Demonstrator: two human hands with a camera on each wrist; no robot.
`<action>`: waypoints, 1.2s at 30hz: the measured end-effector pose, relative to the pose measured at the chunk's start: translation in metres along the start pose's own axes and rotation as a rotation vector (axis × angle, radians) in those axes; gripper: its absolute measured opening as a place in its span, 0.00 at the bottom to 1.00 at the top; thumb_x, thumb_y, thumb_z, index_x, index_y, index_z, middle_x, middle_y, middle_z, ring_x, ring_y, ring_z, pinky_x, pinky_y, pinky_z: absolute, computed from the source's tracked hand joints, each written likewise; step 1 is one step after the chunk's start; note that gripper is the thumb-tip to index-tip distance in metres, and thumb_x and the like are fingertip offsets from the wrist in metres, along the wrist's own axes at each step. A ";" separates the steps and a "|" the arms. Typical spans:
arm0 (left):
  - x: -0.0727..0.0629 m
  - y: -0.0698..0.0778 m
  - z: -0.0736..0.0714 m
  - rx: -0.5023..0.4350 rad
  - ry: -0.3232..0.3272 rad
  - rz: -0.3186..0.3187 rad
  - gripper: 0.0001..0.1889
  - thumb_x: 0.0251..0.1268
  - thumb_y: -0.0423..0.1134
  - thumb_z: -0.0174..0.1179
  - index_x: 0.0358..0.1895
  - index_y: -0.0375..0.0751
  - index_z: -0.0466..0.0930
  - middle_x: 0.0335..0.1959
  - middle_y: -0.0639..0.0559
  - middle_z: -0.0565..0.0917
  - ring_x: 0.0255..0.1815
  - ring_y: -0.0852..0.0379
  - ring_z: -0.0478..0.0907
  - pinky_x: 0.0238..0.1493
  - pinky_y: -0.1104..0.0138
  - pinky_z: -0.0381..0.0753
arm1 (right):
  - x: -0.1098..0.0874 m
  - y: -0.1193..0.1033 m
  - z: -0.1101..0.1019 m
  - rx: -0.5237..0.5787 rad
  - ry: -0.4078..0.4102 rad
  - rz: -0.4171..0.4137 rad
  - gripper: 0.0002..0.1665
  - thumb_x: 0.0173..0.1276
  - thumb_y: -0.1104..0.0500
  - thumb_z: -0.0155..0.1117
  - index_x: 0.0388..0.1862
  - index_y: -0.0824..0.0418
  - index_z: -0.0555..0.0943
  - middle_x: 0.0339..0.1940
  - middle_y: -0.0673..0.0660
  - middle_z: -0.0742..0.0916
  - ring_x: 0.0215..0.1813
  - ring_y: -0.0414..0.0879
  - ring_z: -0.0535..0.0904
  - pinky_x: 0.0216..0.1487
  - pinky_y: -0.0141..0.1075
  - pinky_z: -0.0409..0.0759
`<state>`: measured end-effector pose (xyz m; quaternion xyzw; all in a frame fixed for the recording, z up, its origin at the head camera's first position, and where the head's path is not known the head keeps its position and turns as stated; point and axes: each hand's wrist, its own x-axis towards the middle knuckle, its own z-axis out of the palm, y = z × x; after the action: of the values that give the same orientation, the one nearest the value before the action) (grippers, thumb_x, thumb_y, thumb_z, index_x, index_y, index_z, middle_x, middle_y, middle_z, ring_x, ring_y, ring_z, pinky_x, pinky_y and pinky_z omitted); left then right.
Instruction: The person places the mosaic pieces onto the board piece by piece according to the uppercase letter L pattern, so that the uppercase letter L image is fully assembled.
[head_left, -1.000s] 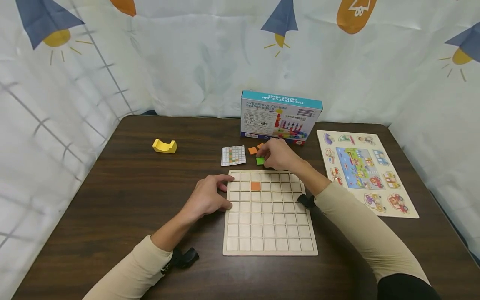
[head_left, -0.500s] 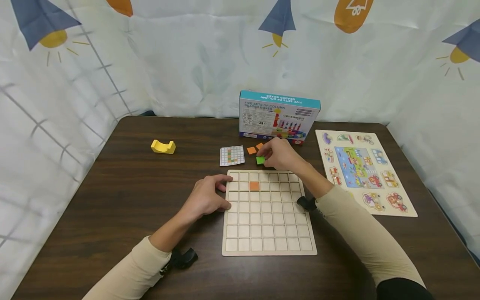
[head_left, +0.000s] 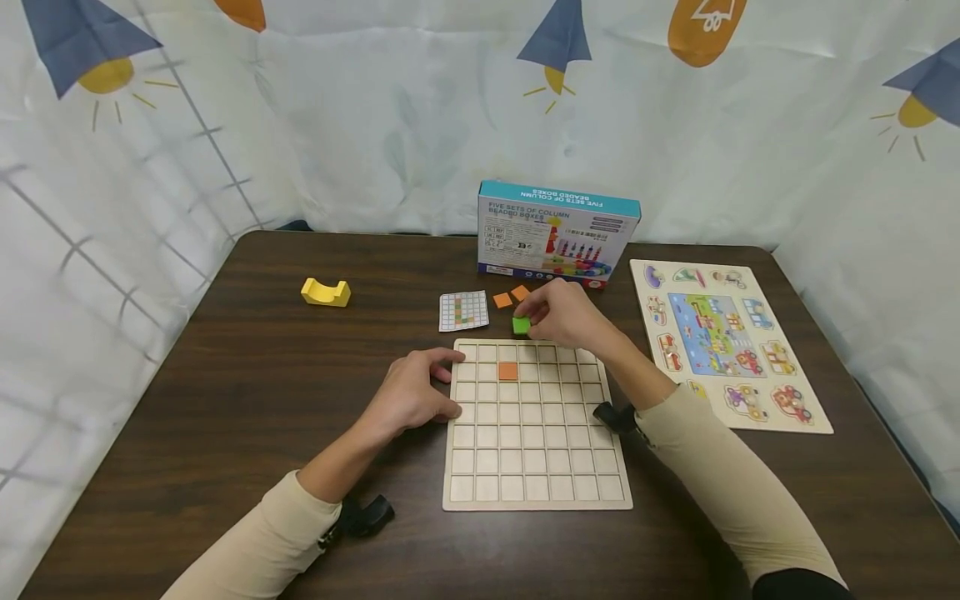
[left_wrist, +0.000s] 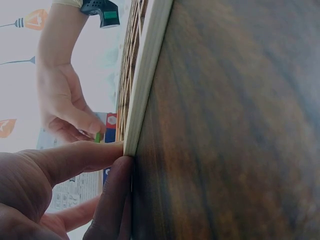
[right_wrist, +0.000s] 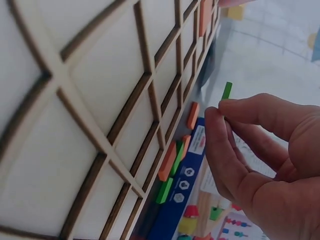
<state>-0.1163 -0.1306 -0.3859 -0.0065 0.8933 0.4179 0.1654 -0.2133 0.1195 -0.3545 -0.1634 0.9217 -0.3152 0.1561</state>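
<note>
Okay, right hand (head_left: 564, 316) pinched green tile (head_left: 521, 326), loose orange tiles (head_left: 502, 301) near fingertips (right_wrist: 232, 107); left hand (head_left: 409, 390), thumb and index spread wide, touched edge of grid board (head_left: 542, 436).

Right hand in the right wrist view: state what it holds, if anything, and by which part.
The right hand pinches a thin, flat green tile by one side; the opposite side sticks out.

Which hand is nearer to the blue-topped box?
Right. The right hand pinches a green tile just in front of the blue-topped box; the left hand is farther away, at the left edge of the grid board.
</note>
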 end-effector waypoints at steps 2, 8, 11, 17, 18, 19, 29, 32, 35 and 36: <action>0.000 0.000 0.000 -0.001 -0.003 0.000 0.38 0.43 0.26 0.78 0.65 0.49 0.82 0.47 0.44 0.83 0.41 0.48 0.78 0.28 0.65 0.80 | -0.003 -0.001 0.000 0.014 0.000 0.002 0.16 0.60 0.69 0.72 0.46 0.58 0.91 0.43 0.56 0.92 0.46 0.49 0.86 0.48 0.43 0.86; 0.001 -0.001 0.000 0.004 0.001 -0.001 0.39 0.43 0.26 0.77 0.65 0.49 0.82 0.47 0.44 0.83 0.44 0.47 0.77 0.29 0.65 0.80 | -0.011 -0.003 0.001 0.049 -0.006 0.012 0.14 0.61 0.68 0.74 0.46 0.58 0.91 0.43 0.55 0.92 0.45 0.48 0.86 0.47 0.41 0.86; 0.001 -0.001 0.000 0.006 0.003 -0.001 0.39 0.43 0.26 0.77 0.65 0.49 0.82 0.47 0.44 0.83 0.46 0.47 0.76 0.30 0.66 0.80 | -0.015 -0.005 0.002 0.061 -0.011 0.020 0.14 0.62 0.67 0.75 0.46 0.58 0.91 0.42 0.55 0.91 0.44 0.48 0.85 0.46 0.40 0.85; 0.001 -0.001 0.000 -0.016 0.003 -0.001 0.39 0.43 0.25 0.77 0.65 0.48 0.82 0.48 0.44 0.82 0.40 0.49 0.79 0.29 0.66 0.82 | -0.022 -0.005 0.005 0.063 -0.006 0.006 0.14 0.62 0.67 0.74 0.47 0.58 0.91 0.42 0.55 0.92 0.44 0.47 0.85 0.46 0.40 0.85; 0.001 -0.001 0.000 -0.019 0.002 -0.002 0.39 0.43 0.25 0.77 0.66 0.48 0.82 0.48 0.43 0.82 0.39 0.50 0.79 0.29 0.66 0.82 | -0.024 -0.005 0.005 0.065 -0.005 0.005 0.14 0.62 0.68 0.75 0.47 0.58 0.91 0.42 0.55 0.91 0.44 0.48 0.85 0.46 0.40 0.85; 0.001 -0.001 0.000 -0.023 0.001 -0.004 0.39 0.43 0.24 0.77 0.66 0.48 0.82 0.48 0.43 0.82 0.37 0.51 0.80 0.29 0.66 0.83 | -0.025 -0.006 0.006 0.065 -0.003 0.004 0.14 0.62 0.68 0.75 0.47 0.58 0.91 0.42 0.55 0.91 0.44 0.48 0.85 0.47 0.40 0.85; 0.000 -0.001 0.000 -0.027 -0.004 -0.015 0.38 0.44 0.25 0.78 0.66 0.48 0.82 0.49 0.43 0.82 0.37 0.51 0.80 0.29 0.66 0.83 | -0.034 -0.013 0.012 0.043 -0.009 -0.011 0.14 0.60 0.67 0.76 0.44 0.55 0.92 0.39 0.51 0.91 0.43 0.46 0.84 0.46 0.40 0.84; 0.000 0.000 0.000 -0.034 -0.006 -0.023 0.39 0.44 0.25 0.78 0.66 0.49 0.82 0.49 0.43 0.82 0.35 0.50 0.82 0.29 0.66 0.84 | -0.036 -0.015 0.013 0.037 -0.016 -0.011 0.15 0.60 0.67 0.75 0.45 0.55 0.92 0.39 0.50 0.91 0.43 0.46 0.84 0.46 0.40 0.84; 0.001 0.000 0.001 -0.027 -0.007 -0.017 0.39 0.44 0.26 0.78 0.66 0.50 0.82 0.49 0.43 0.82 0.35 0.50 0.82 0.29 0.66 0.84 | -0.038 -0.017 0.013 0.036 -0.023 -0.002 0.14 0.60 0.67 0.75 0.44 0.55 0.91 0.37 0.50 0.91 0.42 0.45 0.84 0.46 0.40 0.84; 0.001 0.000 0.000 -0.023 -0.005 -0.016 0.39 0.44 0.26 0.78 0.66 0.50 0.82 0.49 0.43 0.83 0.37 0.50 0.81 0.29 0.66 0.84 | -0.039 -0.017 0.013 0.034 -0.028 -0.004 0.14 0.59 0.67 0.75 0.44 0.55 0.91 0.37 0.50 0.91 0.42 0.45 0.84 0.46 0.40 0.84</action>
<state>-0.1176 -0.1300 -0.3865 -0.0146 0.8879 0.4267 0.1710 -0.1699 0.1155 -0.3463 -0.1671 0.9136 -0.3288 0.1710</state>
